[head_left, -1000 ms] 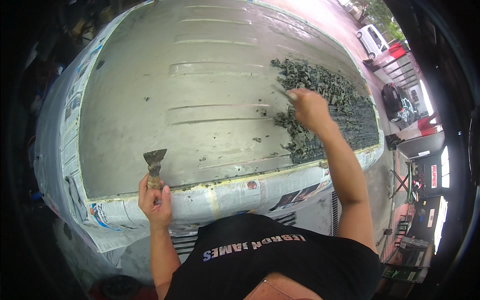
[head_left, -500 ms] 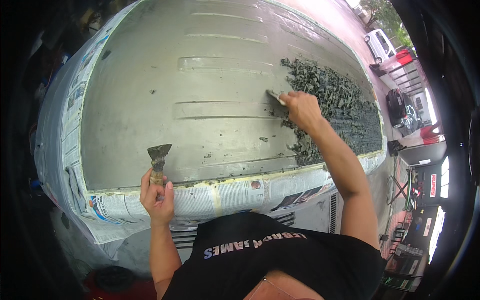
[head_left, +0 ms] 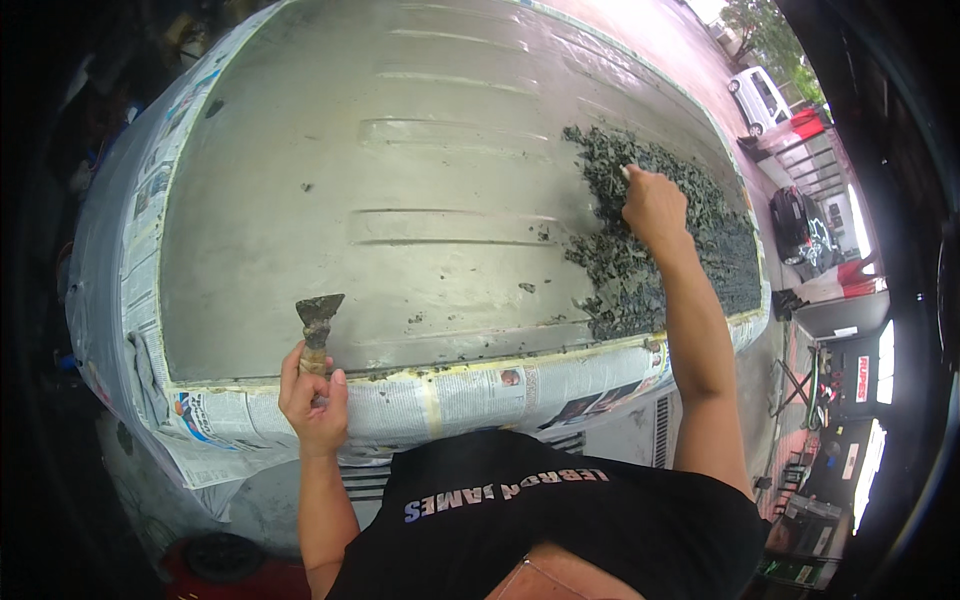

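Desk: Which hand is nearer the dark flakes [head_left: 612,265] on the ribbed panel [head_left: 270,250]?

Operator: The right hand [head_left: 657,205], as I see it from my remote seat. It is over the patch, toward the panel's right side; the left hand [head_left: 315,410] is well apart, at the near edge beside the newspaper [head_left: 470,400].

Desk: And the grip on each side?

Operator: On the left I see fingers wrapped about the handle of a scraper [head_left: 317,325], its long axis pointing away from the body, flared blade at the far end. The right grip is closed, a pale tool [head_left: 626,172] just peeking out at the fist's far left.

Desk: What can't you make out?

Operator: The rest of that tool. Fist and flakes hide it, so I cannot read its axis or say whether it touches the panel. Nor can I tell whether the scraper's blade rests on the metal or hangs above it.
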The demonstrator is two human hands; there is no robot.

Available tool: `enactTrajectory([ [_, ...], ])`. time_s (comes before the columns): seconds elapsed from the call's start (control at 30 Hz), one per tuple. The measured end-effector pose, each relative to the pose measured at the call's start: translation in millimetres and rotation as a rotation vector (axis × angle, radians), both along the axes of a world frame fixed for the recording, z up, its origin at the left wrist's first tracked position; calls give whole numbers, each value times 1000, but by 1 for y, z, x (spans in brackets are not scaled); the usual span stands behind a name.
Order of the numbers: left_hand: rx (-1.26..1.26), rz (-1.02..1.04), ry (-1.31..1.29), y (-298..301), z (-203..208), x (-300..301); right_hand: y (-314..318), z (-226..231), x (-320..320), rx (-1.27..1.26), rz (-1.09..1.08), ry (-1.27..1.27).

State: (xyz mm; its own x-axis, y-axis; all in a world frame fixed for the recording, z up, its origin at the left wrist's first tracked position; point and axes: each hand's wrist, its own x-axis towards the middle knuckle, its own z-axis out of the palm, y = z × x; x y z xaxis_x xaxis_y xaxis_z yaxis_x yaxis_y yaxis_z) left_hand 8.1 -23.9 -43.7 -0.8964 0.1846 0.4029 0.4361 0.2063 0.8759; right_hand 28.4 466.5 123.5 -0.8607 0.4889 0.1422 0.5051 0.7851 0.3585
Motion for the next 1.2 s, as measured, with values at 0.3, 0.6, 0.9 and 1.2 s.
enactTrajectory([
  [0.3, 7, -16, 7, 0, -2, -1, -51, -11, 43, -251, 276, 78],
  [0.6, -14, -20, 11, 1, 1, -1, -38, -43, 28, -56, 259, 3],
  [0.9, -15, -12, -14, 1, 0, 0, -137, -52, 34, -187, 391, -112],
  [1.2, -12, -33, -16, 1, -1, 1, -98, -30, 38, -187, 173, -34],
])
